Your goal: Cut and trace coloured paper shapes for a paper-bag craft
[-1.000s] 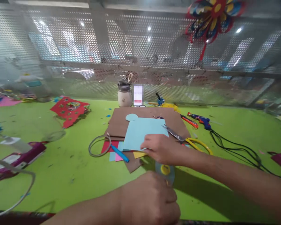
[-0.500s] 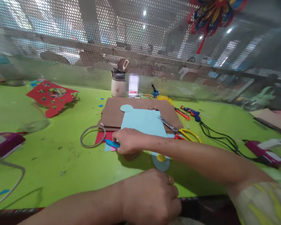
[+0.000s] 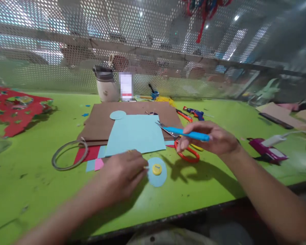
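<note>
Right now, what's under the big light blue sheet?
The light blue sheet lies on a brown board. Red, blue and pink paper pieces stick out at its near left corner. How far they run beneath it is hidden.

Two bare forearms are being shown, no sleeves being seen behind either wrist. No watch or bracelet is being worn near the left hand or the right hand. Left hand is being blurred, so rings cannot be told. Pale, blurred cloth is being glimpsed below the arms at the bottom edge.
</note>
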The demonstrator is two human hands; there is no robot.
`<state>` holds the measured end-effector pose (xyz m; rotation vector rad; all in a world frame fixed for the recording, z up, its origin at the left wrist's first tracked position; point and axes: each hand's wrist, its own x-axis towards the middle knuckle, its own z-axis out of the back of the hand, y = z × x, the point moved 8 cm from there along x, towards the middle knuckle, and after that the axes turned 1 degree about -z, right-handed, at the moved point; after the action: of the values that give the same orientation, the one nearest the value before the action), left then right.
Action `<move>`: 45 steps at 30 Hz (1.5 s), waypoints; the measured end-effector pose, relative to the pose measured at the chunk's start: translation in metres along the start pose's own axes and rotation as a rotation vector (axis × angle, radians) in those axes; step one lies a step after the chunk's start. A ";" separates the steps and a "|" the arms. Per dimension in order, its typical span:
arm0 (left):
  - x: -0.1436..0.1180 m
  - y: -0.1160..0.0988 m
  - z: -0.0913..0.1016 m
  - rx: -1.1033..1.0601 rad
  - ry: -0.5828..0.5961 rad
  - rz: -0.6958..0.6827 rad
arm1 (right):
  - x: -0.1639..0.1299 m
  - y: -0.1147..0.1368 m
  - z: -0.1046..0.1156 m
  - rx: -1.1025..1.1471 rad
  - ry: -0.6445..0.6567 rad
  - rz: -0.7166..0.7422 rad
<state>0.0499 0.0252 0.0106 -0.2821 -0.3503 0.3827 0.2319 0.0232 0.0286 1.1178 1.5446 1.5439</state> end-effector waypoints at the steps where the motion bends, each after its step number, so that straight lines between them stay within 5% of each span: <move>1: 0.002 0.012 0.002 -0.035 -0.006 0.057 | -0.006 -0.002 0.003 -0.005 -0.019 0.021; 5: 0.005 0.035 -0.006 -0.168 0.027 0.180 | -0.020 -0.020 0.013 -0.050 -0.158 0.005; 10: 0.012 0.021 -0.024 -0.196 0.075 0.192 | -0.034 -0.029 0.036 -0.119 -0.495 0.047; 13: 0.016 0.015 -0.034 -0.174 0.146 0.216 | -0.038 -0.032 0.042 -0.148 -0.559 0.045; 26: 0.024 0.007 -0.048 -0.121 0.257 0.206 | -0.034 -0.031 0.014 -0.296 -0.406 -0.050; 45: 0.020 0.010 -0.053 -0.118 0.249 0.168 | -0.035 -0.034 0.010 -0.381 -0.363 -0.116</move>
<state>0.0847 0.0319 -0.0352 -0.4720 -0.1043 0.4869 0.2512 -0.0020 -0.0097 1.0015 1.0051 1.3899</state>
